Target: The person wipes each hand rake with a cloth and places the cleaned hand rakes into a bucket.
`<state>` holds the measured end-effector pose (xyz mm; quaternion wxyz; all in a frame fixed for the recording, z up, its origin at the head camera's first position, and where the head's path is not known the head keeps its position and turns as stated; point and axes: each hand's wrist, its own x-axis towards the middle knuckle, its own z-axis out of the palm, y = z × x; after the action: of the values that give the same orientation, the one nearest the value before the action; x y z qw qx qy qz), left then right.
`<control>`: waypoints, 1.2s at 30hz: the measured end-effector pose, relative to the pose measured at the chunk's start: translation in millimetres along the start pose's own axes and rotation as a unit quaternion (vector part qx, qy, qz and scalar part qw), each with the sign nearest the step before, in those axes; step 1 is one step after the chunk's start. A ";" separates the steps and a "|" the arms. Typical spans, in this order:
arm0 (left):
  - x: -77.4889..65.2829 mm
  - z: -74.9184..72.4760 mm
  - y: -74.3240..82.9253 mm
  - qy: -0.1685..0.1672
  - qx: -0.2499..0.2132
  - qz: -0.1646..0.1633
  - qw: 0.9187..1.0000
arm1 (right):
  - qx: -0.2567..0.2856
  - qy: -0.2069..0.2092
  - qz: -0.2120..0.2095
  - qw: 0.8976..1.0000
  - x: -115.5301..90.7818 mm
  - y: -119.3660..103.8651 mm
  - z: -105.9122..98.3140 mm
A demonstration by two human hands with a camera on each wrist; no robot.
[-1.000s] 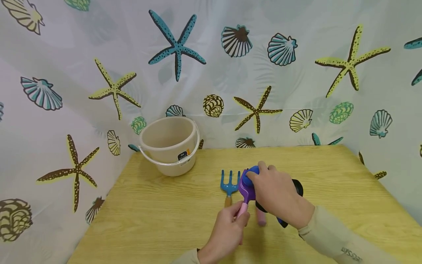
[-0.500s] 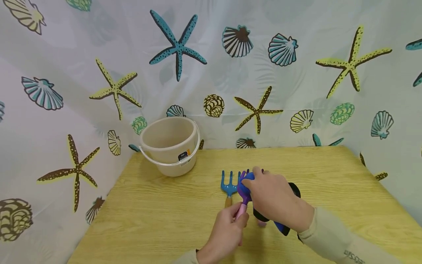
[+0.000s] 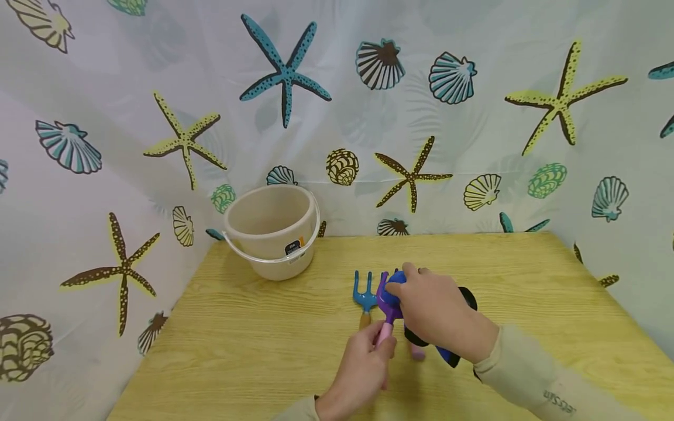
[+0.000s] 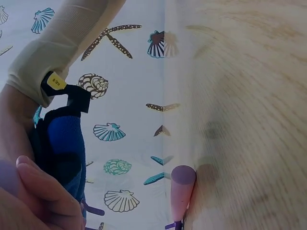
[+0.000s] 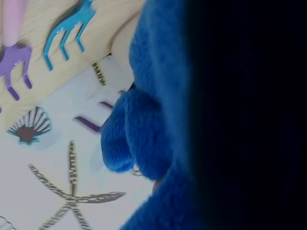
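Note:
In the head view, my left hand [image 3: 362, 359] grips the pink handle [image 3: 386, 332] of a purple hand fork [image 3: 388, 311], its tines pointing away from me. My right hand [image 3: 434, 307] holds a fuzzy blue cloth [image 3: 396, 286] with black parts against the fork's head. In the right wrist view the cloth [image 5: 144, 129] bunches over the fork, and purple tines [image 5: 87, 123] stick out past it. A blue hand fork [image 3: 365, 297] with an orange-brown handle lies just beyond my left hand. Another purple fork [image 5: 17, 67] with a pink handle lies beside it, mostly hidden under my right hand in the head view.
A beige bucket [image 3: 268, 234] with a white handle stands at the table's back left. The wooden table [image 3: 253, 345] meets a white curtain [image 3: 342, 117] printed with starfish and shells at the back and sides.
My right hand has slid slightly left and down with the cloth along the fork's head. The fork has tilted a little left; my left hand keeps its grip.

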<state>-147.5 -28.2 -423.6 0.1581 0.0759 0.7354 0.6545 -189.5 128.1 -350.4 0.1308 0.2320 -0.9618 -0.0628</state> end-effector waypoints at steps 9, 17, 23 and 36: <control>5.2 -3.4 0.1 0.010 -0.011 0.010 1.000 | 0.017 0.001 -0.065 0.998 -15.3 -18.4 -7.2; 5.3 -2.8 1.0 0.020 0.013 0.037 0.999 | -0.041 0.045 -0.077 0.995 2.9 -18.5 -5.9; 3.4 -0.6 2.1 -0.003 0.012 0.030 0.999 | -0.065 0.040 -0.093 0.993 9.4 -13.7 -4.5; 9.0 -1.6 8.6 0.028 -0.126 -0.006 0.992 | 0.039 0.095 -0.054 0.993 -30.3 -6.9 19.5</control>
<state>-157.3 -25.7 -416.1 0.1499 0.0323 0.6520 0.7426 -166.0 137.2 -377.1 0.2087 0.2933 -0.9329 -0.0100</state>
